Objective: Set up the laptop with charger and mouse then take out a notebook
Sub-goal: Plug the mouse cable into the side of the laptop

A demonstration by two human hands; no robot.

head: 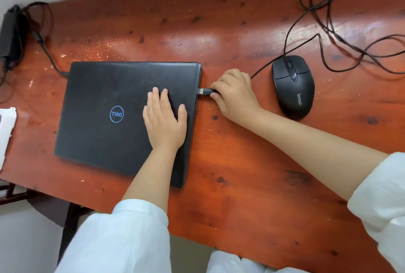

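Observation:
A closed black laptop point(105, 106) with a blue round logo lies on the reddish wooden table point(241, 174). My left hand point(164, 117) rests flat on its lid, fingers apart. My right hand point(235, 95) pinches the mouse's USB plug point(206, 91), whose metal tip meets the laptop's right edge. The black wired mouse point(292, 86) sits to the right, its cable point(324, 20) looped loosely behind it. The charger brick point(11, 33) lies at the far left, and its cable point(49, 55) runs to the laptop's back left corner. No notebook is in view.
A white object point(6, 128) lies at the table's left edge. A dark chair frame point(43, 202) stands below the table's near left edge. The wall runs behind the table's far edge.

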